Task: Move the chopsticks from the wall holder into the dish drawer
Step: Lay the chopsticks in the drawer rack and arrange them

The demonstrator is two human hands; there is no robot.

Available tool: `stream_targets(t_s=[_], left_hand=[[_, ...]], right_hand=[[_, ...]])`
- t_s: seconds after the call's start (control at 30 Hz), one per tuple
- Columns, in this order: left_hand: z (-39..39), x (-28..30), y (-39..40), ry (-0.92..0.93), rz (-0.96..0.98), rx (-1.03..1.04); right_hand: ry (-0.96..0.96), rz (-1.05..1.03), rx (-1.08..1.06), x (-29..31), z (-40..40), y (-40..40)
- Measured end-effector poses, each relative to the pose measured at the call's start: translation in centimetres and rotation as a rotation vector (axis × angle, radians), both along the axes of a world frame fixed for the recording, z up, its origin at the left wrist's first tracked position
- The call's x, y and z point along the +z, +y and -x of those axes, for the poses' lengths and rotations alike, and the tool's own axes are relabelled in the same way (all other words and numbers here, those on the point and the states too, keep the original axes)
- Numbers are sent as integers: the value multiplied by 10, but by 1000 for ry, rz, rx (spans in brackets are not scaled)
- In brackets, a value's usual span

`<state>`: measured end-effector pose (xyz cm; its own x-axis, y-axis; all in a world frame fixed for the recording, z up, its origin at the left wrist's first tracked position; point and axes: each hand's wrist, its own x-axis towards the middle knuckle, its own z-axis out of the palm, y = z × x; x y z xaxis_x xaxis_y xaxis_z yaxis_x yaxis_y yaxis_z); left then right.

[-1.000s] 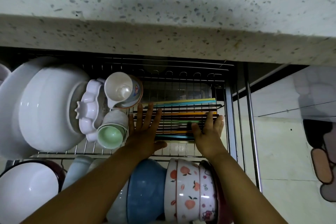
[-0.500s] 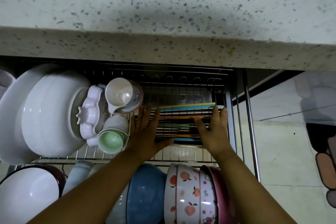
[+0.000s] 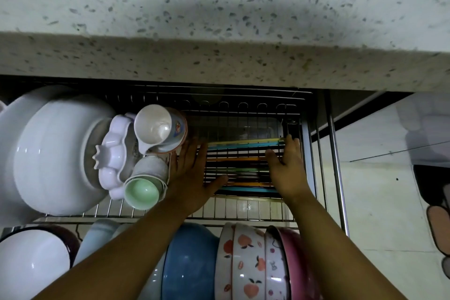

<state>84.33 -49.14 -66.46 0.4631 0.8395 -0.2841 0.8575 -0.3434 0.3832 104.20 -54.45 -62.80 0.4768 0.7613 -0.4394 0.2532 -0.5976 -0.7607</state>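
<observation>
Several coloured chopsticks (image 3: 243, 143) (yellow, blue, orange, green) lie side by side, left to right, on the wire rack of the pulled-out dish drawer (image 3: 246, 207). My left hand (image 3: 192, 173) rests flat on their left ends, fingers spread. My right hand (image 3: 287, 168) lies flat on their right ends, next to the drawer's right rail. Neither hand grips anything. The wall holder is out of view.
A speckled stone countertop (image 3: 219, 19) overhangs the drawer's back. Left of the chopsticks stand large white bowls (image 3: 53, 148), a flower-shaped dish (image 3: 114, 153), a mug (image 3: 158, 126) and a green-lined cup (image 3: 142, 192). Blue (image 3: 190, 263) and peach-patterned bowls (image 3: 248, 263) fill the front row. Tiled floor lies to the right.
Both hands have slid toward the back of the drawer and slightly apart over the chopsticks. The right hand now reaches the yellow and blue sticks by the right rail.
</observation>
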Motion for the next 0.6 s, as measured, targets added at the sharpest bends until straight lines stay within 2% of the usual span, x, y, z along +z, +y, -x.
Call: stream_targets(t_s=[0.1,0.3,0.5,0.6], left_hand=[[-1,-1,1,-12,-8,-1],[1,3,0,-42,-26,-5],[5,0,-5,123,30,-155],[5,-1,-4,133,0,-153]], right_hand=[[53,2,6,-1,1,5],[-73,18,15,-1,0,-1],[-56,50,19,4,2,-9],[-47,57,16,7,3,-15]])
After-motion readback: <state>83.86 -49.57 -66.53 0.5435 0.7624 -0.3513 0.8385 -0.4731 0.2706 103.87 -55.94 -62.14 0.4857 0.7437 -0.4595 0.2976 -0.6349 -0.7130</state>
